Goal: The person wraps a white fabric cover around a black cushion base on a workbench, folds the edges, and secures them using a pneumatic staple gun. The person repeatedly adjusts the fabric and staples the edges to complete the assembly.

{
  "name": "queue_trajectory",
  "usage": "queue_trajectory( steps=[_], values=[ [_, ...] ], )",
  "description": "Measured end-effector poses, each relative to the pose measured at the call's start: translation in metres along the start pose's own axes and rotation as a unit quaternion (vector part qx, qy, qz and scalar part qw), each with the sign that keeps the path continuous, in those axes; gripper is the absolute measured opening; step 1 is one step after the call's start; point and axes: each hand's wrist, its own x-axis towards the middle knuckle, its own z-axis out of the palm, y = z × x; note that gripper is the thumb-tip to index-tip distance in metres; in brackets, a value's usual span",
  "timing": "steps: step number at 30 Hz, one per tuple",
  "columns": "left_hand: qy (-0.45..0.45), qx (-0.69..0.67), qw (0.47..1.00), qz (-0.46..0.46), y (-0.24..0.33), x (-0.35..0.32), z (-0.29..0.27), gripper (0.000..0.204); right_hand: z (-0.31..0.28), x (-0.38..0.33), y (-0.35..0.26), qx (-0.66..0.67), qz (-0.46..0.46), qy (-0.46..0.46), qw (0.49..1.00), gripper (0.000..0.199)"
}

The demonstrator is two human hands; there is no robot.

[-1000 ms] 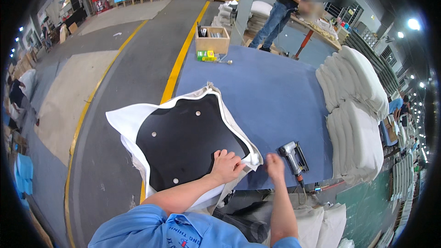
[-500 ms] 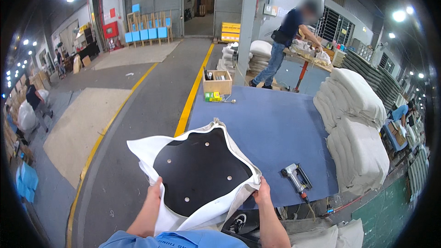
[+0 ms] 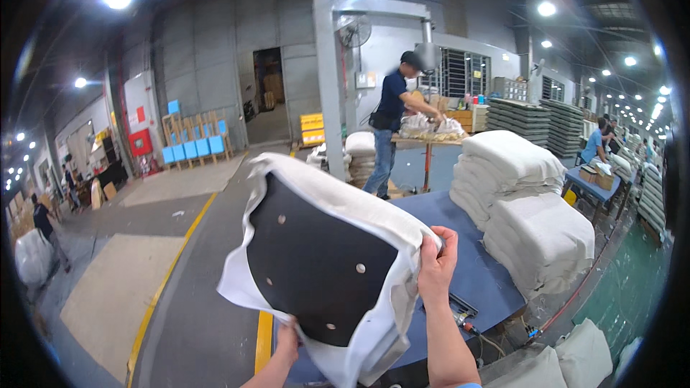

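In front of me a seat cushion (image 3: 316,259) is held up tilted, its underside facing me. That side is a black panel with several small round holes, and loose white fabric edges stand up around it. My right hand (image 3: 437,266) grips the fabric at the right corner, thumb and fingers closed on it. Low on the near left side, my left hand (image 3: 287,345) is closed on the cushion's edge, its fingers partly hidden. A staple gun (image 3: 463,310) lies on the blue table (image 3: 496,273) beyond my right forearm, partly covered by it.
Stacks of white cushions (image 3: 539,233) stand on the table's right side. White padded pieces (image 3: 582,352) lie at the lower right. A co-worker (image 3: 392,118) bends over another table behind. Wooden chair frames with blue parts (image 3: 194,145) stand far left. A hose runs from the staple gun.
The cushion has been raised and tipped up from near the table, both hands still on it. My right hand is higher. My view has lifted and turned to the right.
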Motion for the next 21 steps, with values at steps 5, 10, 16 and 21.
queue_trajectory(
  steps=[5, 10, 16, 21],
  values=[
    [-0.013, 0.016, 0.994, 0.111, 0.04, -0.023, -0.003, 0.029, -0.042, -0.014, 0.015, -0.165, -0.228, -0.072, 0.957, 0.048],
    [0.107, -0.089, 0.91, 0.391, 0.165, -0.025, -0.032, 0.055, -0.03, -0.055, 0.026, 0.039, -0.155, -0.117, 0.98, 0.064],
    [-0.109, -0.094, 0.907, 0.396, 0.221, -0.016, -0.03, 0.058, -0.016, -0.082, 0.017, 0.16, -0.178, -0.161, 0.957, 0.059],
    [-0.153, -0.171, 0.913, 0.337, 0.221, -0.011, -0.029, 0.051, -0.022, -0.09, 0.015, 0.244, -0.125, -0.146, 0.951, 0.046]
  ],
)
